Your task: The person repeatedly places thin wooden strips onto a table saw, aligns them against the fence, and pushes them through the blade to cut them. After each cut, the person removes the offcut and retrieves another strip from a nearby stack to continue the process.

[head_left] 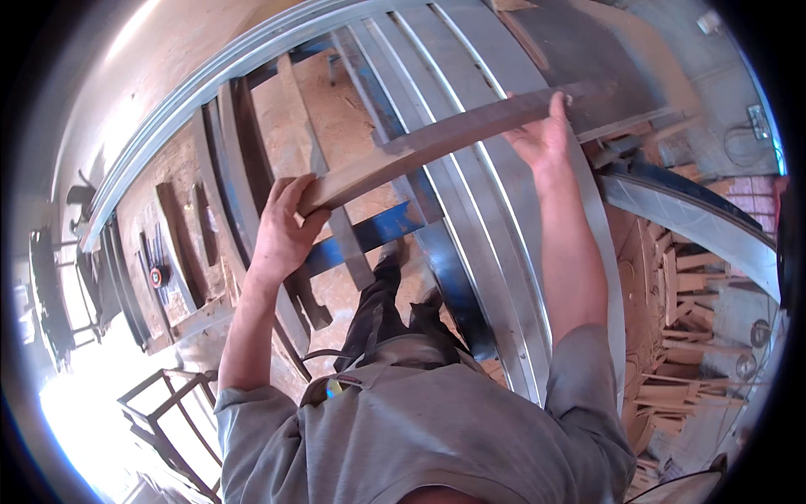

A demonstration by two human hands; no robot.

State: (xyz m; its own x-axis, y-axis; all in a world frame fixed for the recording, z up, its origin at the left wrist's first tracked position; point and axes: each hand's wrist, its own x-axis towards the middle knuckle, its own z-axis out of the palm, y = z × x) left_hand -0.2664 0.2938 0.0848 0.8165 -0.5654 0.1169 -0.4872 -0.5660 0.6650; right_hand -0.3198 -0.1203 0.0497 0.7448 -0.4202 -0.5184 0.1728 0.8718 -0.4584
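Observation:
A long, dark wooden plank point(420, 143) lies slantwise across the grooved metal machine table point(504, 223), its right end farther away than its left. My left hand point(284, 225) grips the plank's near left end, fingers over the top and thumb at the near side. Farther along, my right hand point(541, 139) holds the plank from its near side, thumb up against it and the fingers partly hidden behind and under the wood. The plank's left part sticks out past the table over a blue metal crossbar point(382, 227).
Left of the table, several wooden strips point(239, 160) lie across a frame above a dusty floor. A long metal rail point(155, 155) curves along the far left. On the right are a grey machine arm point(688, 210) and a heap of wood offcuts point(684, 336). A dark metal frame point(172, 412) stands lower left.

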